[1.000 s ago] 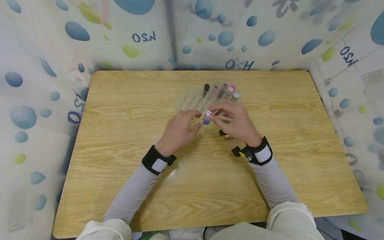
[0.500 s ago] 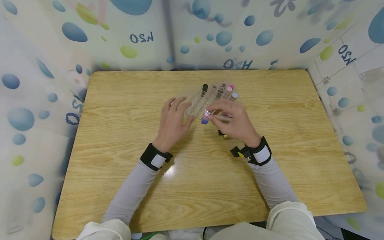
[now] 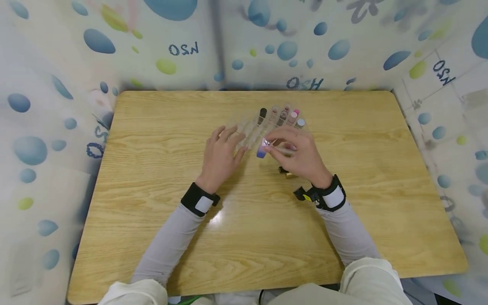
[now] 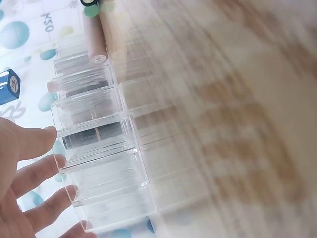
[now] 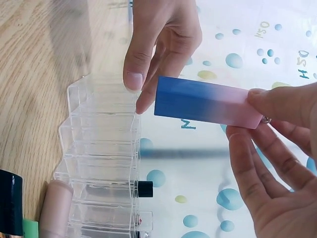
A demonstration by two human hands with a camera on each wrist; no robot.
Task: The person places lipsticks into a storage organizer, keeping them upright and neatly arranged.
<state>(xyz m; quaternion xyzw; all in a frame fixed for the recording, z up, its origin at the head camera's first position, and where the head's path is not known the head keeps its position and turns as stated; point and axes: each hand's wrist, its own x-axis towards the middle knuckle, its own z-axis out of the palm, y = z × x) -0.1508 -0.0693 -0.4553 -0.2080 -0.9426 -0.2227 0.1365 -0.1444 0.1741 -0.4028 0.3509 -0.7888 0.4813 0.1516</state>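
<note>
Now in the air: blue-and-pink tube point(image 5: 205, 103) held up beside a part-filled clear organizer point(image 5: 101, 130)

Pinched between thumb and fingers of the right grip point(image 3: 291, 148), the tube is held just right of centre in the head view, its blue end aimed toward the bottom of the frame, its pink end caught at the fingertips. It is seen by the organizer's near edge; whether it is right above a compartment cannot be told.

Over to the left of centre, nothing is held by the left grip point(image 3: 219, 159): its fingers are spread, their tips right at the organizer's edge, though firm contact can't be confirmed.

And the score? Partway, it would be judged. Toward the organizer's right side in the head view, compartments are occupied: a black-capped tube point(image 3: 262, 114), a white-capped tube point(image 3: 300, 123) and others between are seated. Its left end is shown bare. Not yet slotted: the tube in hand. Apparently left over as well, on the surface point(image 3: 133, 169) below the right grip, are a dark end point(image 3: 281, 170) and a gold end point(image 3: 291, 175), possibly of one tube, plus a beige tube point(image 5: 55, 208) at lower left of the right wrist view.
</note>
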